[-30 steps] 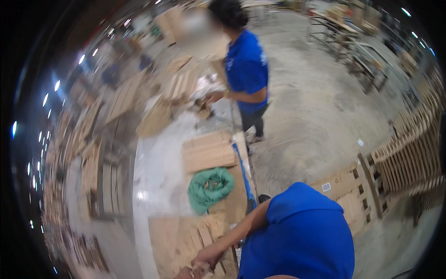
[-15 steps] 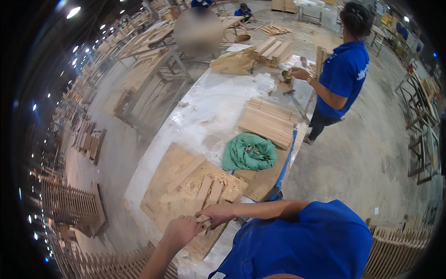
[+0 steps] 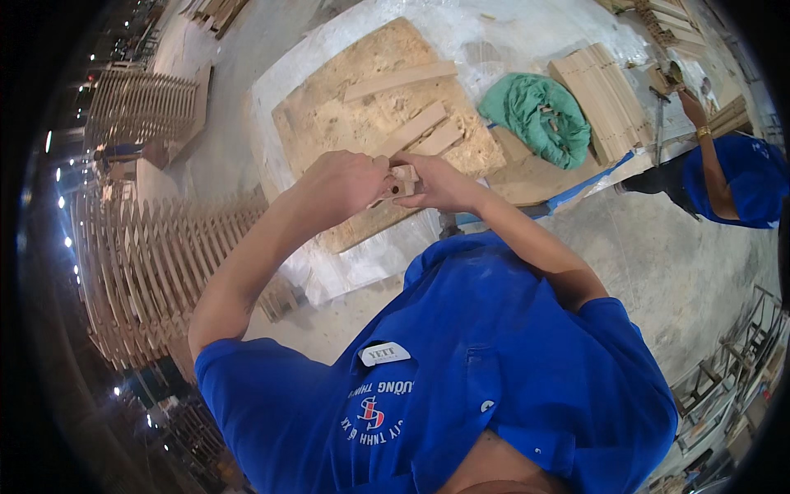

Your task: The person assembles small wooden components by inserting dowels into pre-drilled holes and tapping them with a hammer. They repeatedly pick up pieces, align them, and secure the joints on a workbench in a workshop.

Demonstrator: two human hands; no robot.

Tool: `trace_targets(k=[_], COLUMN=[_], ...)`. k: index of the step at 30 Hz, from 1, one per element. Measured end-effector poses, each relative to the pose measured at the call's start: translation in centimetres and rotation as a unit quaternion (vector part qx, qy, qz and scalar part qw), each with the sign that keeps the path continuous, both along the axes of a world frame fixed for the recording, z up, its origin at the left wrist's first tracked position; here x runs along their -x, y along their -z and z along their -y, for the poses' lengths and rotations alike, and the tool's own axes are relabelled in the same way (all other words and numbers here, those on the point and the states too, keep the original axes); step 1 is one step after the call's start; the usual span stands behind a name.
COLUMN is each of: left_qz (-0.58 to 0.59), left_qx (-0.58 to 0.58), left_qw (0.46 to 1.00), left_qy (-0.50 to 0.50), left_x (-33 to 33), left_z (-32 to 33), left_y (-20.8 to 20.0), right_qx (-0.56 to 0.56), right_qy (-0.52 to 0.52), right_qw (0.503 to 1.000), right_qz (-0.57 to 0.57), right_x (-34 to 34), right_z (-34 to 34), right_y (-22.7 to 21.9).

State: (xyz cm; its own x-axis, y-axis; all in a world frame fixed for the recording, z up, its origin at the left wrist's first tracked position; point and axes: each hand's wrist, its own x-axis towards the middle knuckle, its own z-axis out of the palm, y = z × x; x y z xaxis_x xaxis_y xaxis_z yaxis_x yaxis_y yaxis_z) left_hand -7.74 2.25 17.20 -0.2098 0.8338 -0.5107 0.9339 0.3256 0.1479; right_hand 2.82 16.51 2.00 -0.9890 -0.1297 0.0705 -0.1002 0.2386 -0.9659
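Between my two hands is a pale wooden piece (image 3: pixel 403 174) with a dark round hole in its near end. My left hand (image 3: pixel 352 186) is closed, its fingers gathered at the left side of the piece. My right hand (image 3: pixel 444 183) grips the piece from the right, the thumb below the hole. Whether the left fingers also hold something small is hidden. Just beyond my hands, two short wooden strips (image 3: pixel 421 132) lie on a wooden board (image 3: pixel 313 123) scattered with shavings. A longer strip (image 3: pixel 401 81) rests farther back on that board.
A green cloth bag (image 3: pixel 514 103) with small wooden bits inside sits right of the board. Behind it stands a stack of wooden slats (image 3: pixel 605 99). A co-worker in a blue shirt (image 3: pixel 736 181) reaches in at the far right. Stacked slatted wood (image 3: pixel 156 272) stands at the left.
My view has tipped down toward my chest, so the hands sit higher in the picture. Both hands still hold the wooden piece, whose holed end now shows.
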Motion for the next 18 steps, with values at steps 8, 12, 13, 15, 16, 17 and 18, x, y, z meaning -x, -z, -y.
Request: trace_targets(k=[8,12,13,15,16,17,18], left_qz=[0.03,0.03,0.029,0.036,0.037,0.039,0.045], left_qx=[-0.057,-0.018,-0.015,-0.023,-0.025,-0.022,-0.024], left_qw=[0.997,0.999,0.998,0.997,0.997,0.997,0.997], left_qy=[0.043,-0.023,-0.045,-0.061,-0.061,-0.061,-0.063], left_x=[1.0,0.2,0.4,0.4,0.5,0.5,0.6], left_z=[3.5,1.6,1.9,2.2,2.5,2.8,2.8], left_y=[1.4,0.7,0.4,0.9,1.1,1.1,1.1], right_qx=[-0.068,0.009,0.026,0.017,0.016,0.019,0.016], right_qy=[0.007,-0.025,-0.03,-0.029,-0.033,-0.039,-0.04], right_qw=[0.997,0.993,0.992,0.995,0.996,0.996,0.997], right_qz=[-0.026,0.117,0.12,0.092,0.081,0.072,0.07], right_x=[0.3,0.5,0.8,0.5,0.7,0.9,1.0], right_z=[1.7,1.2,1.5,1.3,1.4,1.7,1.5], right_y=[-0.5,-0.9,-1.1,-0.9,-0.9,-0.8,-0.8])
